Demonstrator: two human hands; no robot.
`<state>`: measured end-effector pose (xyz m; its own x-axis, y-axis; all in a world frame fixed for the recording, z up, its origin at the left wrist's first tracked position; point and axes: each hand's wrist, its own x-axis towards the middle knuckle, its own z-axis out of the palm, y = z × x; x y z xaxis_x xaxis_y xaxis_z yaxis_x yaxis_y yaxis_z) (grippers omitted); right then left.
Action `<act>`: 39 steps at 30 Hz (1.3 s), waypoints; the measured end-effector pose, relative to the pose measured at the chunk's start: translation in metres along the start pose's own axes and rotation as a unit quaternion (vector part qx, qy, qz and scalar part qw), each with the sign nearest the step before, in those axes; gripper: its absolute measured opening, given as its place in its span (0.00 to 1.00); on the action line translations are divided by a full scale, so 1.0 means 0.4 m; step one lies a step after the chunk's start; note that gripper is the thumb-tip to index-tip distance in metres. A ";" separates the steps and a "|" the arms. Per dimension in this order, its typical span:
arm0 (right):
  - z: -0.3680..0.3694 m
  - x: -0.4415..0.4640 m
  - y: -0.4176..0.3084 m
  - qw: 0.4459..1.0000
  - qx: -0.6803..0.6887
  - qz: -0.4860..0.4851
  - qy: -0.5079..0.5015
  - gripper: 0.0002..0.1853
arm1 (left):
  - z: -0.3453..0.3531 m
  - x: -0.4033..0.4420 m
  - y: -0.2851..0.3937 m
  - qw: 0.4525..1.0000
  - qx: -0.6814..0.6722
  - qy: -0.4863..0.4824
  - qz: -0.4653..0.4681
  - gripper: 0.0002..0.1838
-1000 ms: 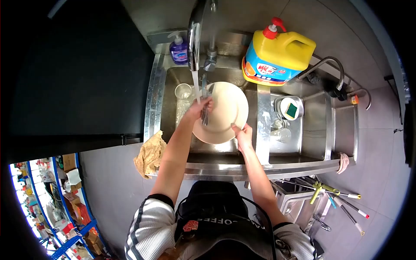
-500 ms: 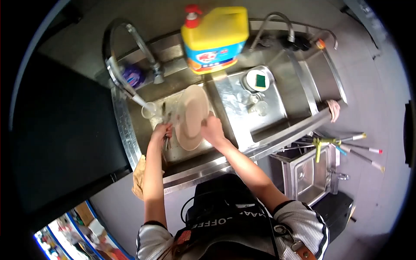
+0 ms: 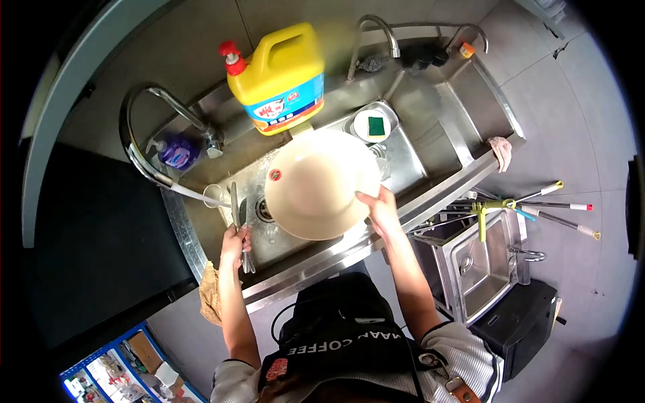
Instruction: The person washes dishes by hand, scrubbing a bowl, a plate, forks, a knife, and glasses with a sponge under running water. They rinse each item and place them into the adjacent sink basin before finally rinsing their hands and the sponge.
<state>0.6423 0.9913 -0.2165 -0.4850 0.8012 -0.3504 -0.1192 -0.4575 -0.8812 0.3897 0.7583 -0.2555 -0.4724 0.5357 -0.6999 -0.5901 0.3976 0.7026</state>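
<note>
My right hand (image 3: 384,209) grips the edge of a cream plate (image 3: 319,185), which is raised over the divider between the left and middle basins, its face with a small red mark upward. In my left hand (image 3: 235,244) is a bundle of metal cutlery (image 3: 236,205), held over the left basin (image 3: 269,250). Water runs from the left faucet (image 3: 143,168) towards a clear glass (image 3: 213,195) in that basin, near the cutlery. My left fingers are closed round the handles.
Behind the basins stand a yellow detergent jug (image 3: 285,80) and a purple soap bottle (image 3: 180,153). A green sponge (image 3: 375,126) lies on a white bowl in the middle basin. A brown cloth (image 3: 209,295) hangs at the front left; mop handles (image 3: 500,205) are at the right.
The plate has moved right, out of the left basin, and turned its face up. My left hand with the cutlery stays over the left basin. The view has shifted right.
</note>
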 end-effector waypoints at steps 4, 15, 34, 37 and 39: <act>-0.166 -0.030 -0.067 0.989 0.119 -0.017 0.089 0.17 | 0.137 -0.057 0.093 0.986 0.153 -0.042 0.056 0.07; -0.411 0.081 -0.072 0.958 0.240 -0.044 0.150 0.18 | 0.973 0.193 0.086 0.789 0.509 -0.128 0.319 0.14; -0.596 0.180 -0.065 0.951 0.270 -0.022 0.146 0.19 | 1.248 0.273 -0.003 0.515 0.653 0.029 0.555 0.15; -0.602 0.194 -0.080 0.953 0.256 -0.051 0.154 0.19 | 1.249 0.263 0.017 0.513 0.645 0.017 0.566 0.12; -0.615 0.200 -0.085 0.952 0.250 -0.054 0.166 0.20 | 1.245 0.254 0.030 0.531 0.654 -0.021 0.539 0.14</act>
<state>0.8208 1.1660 -0.2927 -0.1547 0.8940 -0.4204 -0.5907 -0.4248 -0.6860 0.6606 1.1886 -0.2542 -0.0428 0.9823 0.1826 0.9797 0.0054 0.2004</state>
